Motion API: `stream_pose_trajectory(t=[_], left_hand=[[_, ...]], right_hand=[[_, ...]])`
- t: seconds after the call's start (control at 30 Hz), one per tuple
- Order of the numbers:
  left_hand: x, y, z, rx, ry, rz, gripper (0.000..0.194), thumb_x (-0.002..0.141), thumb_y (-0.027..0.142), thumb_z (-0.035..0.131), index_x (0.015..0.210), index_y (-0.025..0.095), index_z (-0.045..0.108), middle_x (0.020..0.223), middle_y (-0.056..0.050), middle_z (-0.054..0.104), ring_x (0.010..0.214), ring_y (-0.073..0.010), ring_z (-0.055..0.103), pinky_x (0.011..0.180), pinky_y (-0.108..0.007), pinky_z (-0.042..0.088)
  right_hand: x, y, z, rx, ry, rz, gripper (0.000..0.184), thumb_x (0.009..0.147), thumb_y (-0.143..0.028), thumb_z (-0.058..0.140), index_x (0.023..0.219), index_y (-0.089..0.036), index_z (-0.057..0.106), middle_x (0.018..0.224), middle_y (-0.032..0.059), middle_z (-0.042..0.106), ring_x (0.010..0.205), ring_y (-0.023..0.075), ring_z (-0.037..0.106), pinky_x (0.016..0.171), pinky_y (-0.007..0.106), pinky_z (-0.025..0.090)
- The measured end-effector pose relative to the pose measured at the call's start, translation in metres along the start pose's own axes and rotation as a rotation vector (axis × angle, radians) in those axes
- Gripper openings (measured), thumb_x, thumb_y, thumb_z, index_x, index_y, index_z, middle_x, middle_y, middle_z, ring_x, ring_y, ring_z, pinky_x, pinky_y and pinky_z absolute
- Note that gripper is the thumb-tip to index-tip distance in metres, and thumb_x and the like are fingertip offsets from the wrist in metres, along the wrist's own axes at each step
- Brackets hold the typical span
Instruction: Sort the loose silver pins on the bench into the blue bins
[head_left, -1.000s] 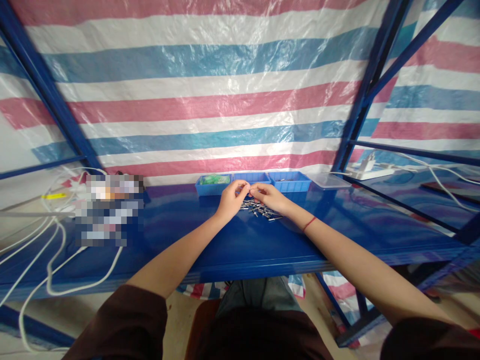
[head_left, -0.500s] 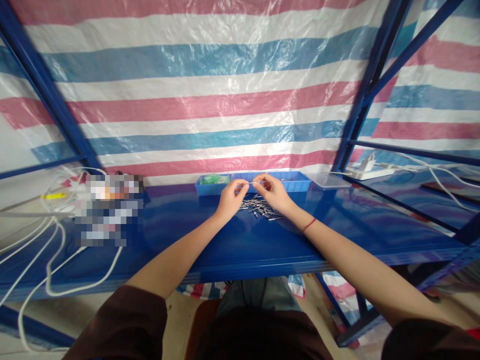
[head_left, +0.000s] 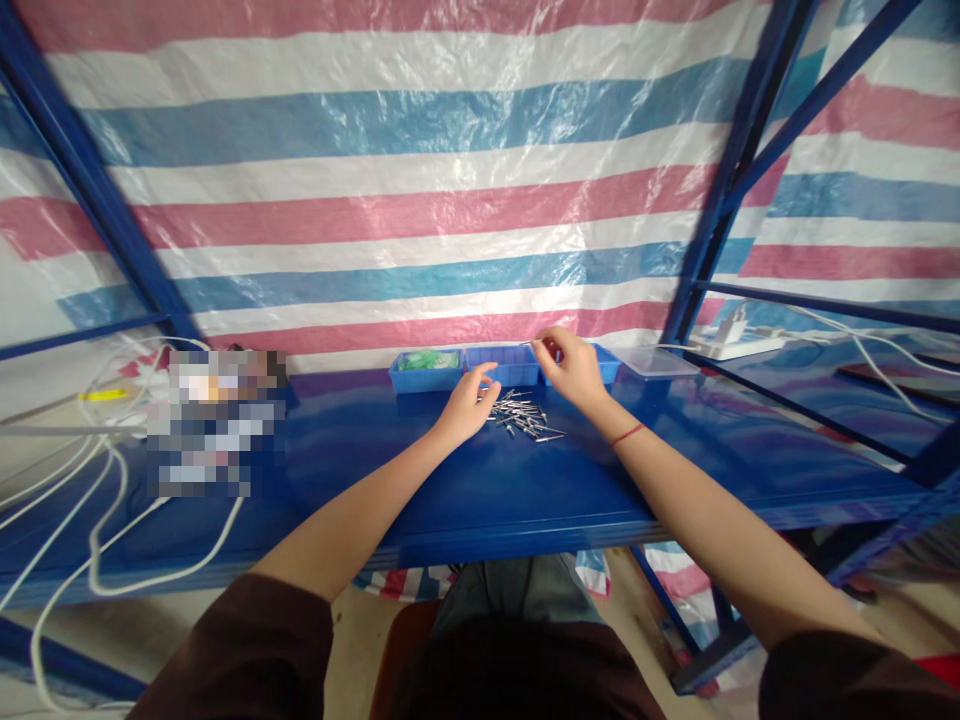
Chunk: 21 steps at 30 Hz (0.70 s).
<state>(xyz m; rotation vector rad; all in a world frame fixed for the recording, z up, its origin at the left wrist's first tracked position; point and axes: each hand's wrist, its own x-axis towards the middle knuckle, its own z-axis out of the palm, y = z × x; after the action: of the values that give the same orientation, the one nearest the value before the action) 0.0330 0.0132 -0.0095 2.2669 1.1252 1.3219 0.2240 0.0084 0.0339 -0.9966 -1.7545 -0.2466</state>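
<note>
My right hand is raised over the right blue bin, thumb and fingers pinching a thin metal piece that looks like a blind rivet; its slim end sticks out to the left. My left hand is beside a loose pile of silvery blind rivets on the blue tabletop, thumb and index finger apart with nothing visible between them. Behind the hands stands the middle blue bin. The contents of the right bin are mostly hidden by my right hand.
A left blue bin holds green and clear plastic material. A clear plastic lid lies right of the bins. White cables and a blurred heap occupy the left side. A white power strip is at the right. Blue posts frame the striped sheet.
Both hands were together at one rivet. My right hand has moved away, up and to the right, carrying the thin piece; my left hand has let go, fingers parted, dropping slightly.
</note>
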Motion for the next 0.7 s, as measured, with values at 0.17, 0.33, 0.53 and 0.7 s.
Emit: stream_pose_trajectory(t=[0.17, 0.33, 0.53, 0.7], left_hand=[[-0.004, 0.003, -0.005, 0.193, -0.185, 0.130, 0.026, 0.087, 0.031, 0.043, 0.100, 0.019, 0.062, 0.097, -0.006, 0.062, 0.096, -0.0181, 0.056, 0.092, -0.033, 0.041], [-0.009, 0.013, -0.007, 0.244, -0.319, 0.212, 0.031, 0.079, 0.047, 0.053, 0.098, 0.025, 0.065, 0.103, -0.004, 0.061, 0.102, -0.0202, 0.053, 0.094, -0.035, 0.038], [-0.015, 0.018, -0.001, 0.271, -0.406, 0.215, 0.030, 0.071, 0.049, 0.062, 0.093, 0.029, 0.067, 0.106, -0.004, 0.061, 0.107, -0.0254, 0.049, 0.094, -0.044, 0.035], [-0.014, 0.017, 0.004, 0.279, -0.355, 0.228, 0.016, 0.078, 0.037, 0.058, 0.084, 0.027, 0.068, 0.100, -0.003, 0.063, 0.099, -0.0218, 0.053, 0.092, -0.040, 0.037]], right_hand=[[0.003, 0.054, -0.016, -0.365, -0.030, 0.192, 0.025, 0.084, -0.033, 0.045, 0.095, -0.017, 0.060, 0.085, 0.0102, 0.062, 0.071, 0.0204, 0.056, 0.065, 0.031, 0.042], [0.005, 0.066, -0.023, -0.391, -0.269, 0.244, 0.027, 0.077, -0.027, 0.051, 0.098, -0.015, 0.063, 0.088, 0.0115, 0.065, 0.076, 0.0222, 0.059, 0.069, 0.032, 0.043], [0.002, 0.033, -0.019, -0.006, -0.988, 0.148, 0.027, 0.067, -0.044, 0.063, 0.078, -0.020, 0.069, 0.072, 0.0032, 0.067, 0.060, 0.0154, 0.059, 0.055, 0.025, 0.043], [-0.007, 0.024, -0.010, -0.059, -1.017, 0.236, 0.021, 0.063, -0.039, 0.068, 0.067, -0.019, 0.067, 0.054, 0.0029, 0.063, 0.044, 0.0136, 0.053, 0.044, 0.025, 0.037]])
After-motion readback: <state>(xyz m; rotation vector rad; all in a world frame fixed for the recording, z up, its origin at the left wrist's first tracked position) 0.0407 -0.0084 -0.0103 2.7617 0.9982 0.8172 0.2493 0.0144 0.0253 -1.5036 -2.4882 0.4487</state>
